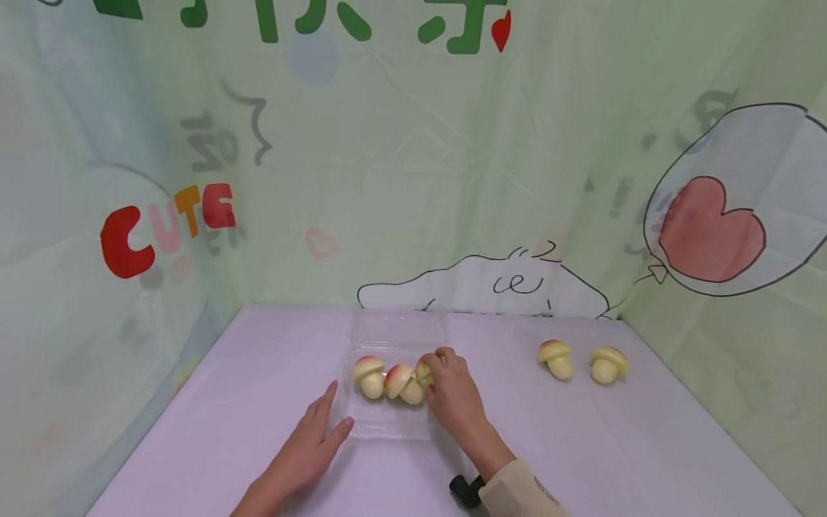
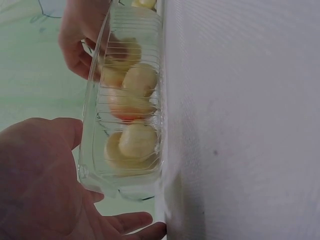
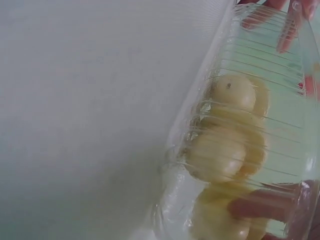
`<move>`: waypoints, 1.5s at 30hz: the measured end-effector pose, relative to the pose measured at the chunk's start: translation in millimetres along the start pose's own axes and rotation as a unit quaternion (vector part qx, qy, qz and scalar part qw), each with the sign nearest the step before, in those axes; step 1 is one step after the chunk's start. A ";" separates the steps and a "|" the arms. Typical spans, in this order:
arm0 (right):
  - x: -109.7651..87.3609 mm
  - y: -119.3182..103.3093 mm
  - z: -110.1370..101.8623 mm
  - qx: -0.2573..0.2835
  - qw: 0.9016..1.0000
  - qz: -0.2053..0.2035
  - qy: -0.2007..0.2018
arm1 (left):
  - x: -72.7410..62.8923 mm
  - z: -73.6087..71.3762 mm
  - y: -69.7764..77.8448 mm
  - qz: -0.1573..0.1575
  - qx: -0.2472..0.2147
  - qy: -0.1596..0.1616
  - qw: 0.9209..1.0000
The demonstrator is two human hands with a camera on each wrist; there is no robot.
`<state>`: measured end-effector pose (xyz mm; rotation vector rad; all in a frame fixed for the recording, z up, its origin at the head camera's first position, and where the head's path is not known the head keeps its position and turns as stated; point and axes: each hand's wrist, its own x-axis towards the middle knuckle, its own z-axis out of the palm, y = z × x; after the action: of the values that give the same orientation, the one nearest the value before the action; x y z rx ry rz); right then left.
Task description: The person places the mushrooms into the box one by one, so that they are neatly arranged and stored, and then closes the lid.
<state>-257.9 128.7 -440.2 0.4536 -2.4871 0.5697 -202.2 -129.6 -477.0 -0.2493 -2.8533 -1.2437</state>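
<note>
A clear plastic container (image 1: 388,433) with its lid (image 1: 397,328) tipped back lies on the table. Inside it, a cream mushroom with a yellow-red cap (image 1: 371,385) is at the left and another mushroom (image 1: 411,392) leans in the middle. At the container's right end my right hand (image 1: 457,398) pinches a third mushroom (image 1: 423,369), partly hidden by the fingers; in the left wrist view that mushroom (image 2: 129,49) shows through the ribbed wall. My left hand (image 1: 309,445) is beside the container's left side, fingers extended and spread, with the thumb near the front corner.
Two more mushrooms, one (image 1: 555,360) and another (image 1: 608,365), lie on the table to the right. A small black object (image 1: 465,491) is by the right sleeve (image 1: 522,491). A printed curtain (image 1: 413,179) encloses the back and sides of the lilac table (image 1: 271,359).
</note>
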 end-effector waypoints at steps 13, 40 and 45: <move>1.7 2.8 2.9 -0.026 0.999 -0.001 -0.032 | 0.0 1.0 -0.6 -0.001 -0.003 0.002 1.000; 8.2 -1.5 -5.5 -0.069 0.989 0.059 -0.117 | -0.3 -0.6 0.5 0.000 -0.001 -0.002 1.000; 13.5 -6.9 -9.2 -0.037 0.991 0.025 -0.126 | -0.5 -0.7 0.5 -0.006 -0.004 -0.006 1.000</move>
<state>-261.8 124.6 -423.3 0.4598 -2.7569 0.4631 -201.7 -129.8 -476.3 -0.2404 -2.8654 -1.2599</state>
